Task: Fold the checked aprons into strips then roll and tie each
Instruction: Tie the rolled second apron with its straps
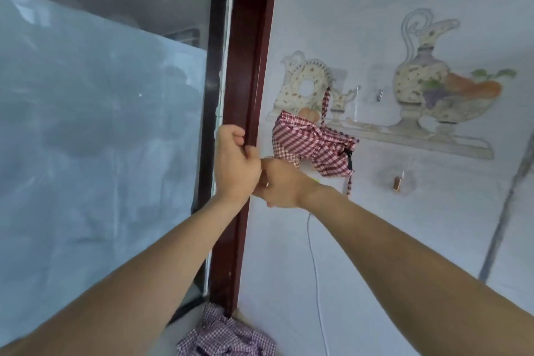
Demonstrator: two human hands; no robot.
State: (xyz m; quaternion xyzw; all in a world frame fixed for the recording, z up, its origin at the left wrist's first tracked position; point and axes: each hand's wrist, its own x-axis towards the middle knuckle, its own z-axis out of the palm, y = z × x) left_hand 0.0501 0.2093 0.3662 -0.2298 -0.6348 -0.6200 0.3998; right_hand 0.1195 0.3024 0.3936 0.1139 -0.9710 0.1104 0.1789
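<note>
A bunched red-and-white checked apron (pixel 313 143) hangs on the tiled wall, its strap (pixel 326 104) running up to a hook. My right hand (pixel 281 185) is just below its left corner, with curled fingers gripping the cloth's lower edge. Pressed against the right hand's knuckles, my left hand (pixel 235 165) is curled into a fist in front of the dark red door frame (pixel 248 81), and nothing shows in it. A second, purple checked apron (pixel 228 337) lies crumpled at the bottom of the view, below my arms.
A frosted glass door (pixel 101 139) fills the left side. The white tiled wall (pixel 404 225) carries painted jug and fruit pictures, a clear hook (pixel 397 182) and a small metal peg (pixel 380 94). A thin white cable (pixel 315 263) hangs down the wall.
</note>
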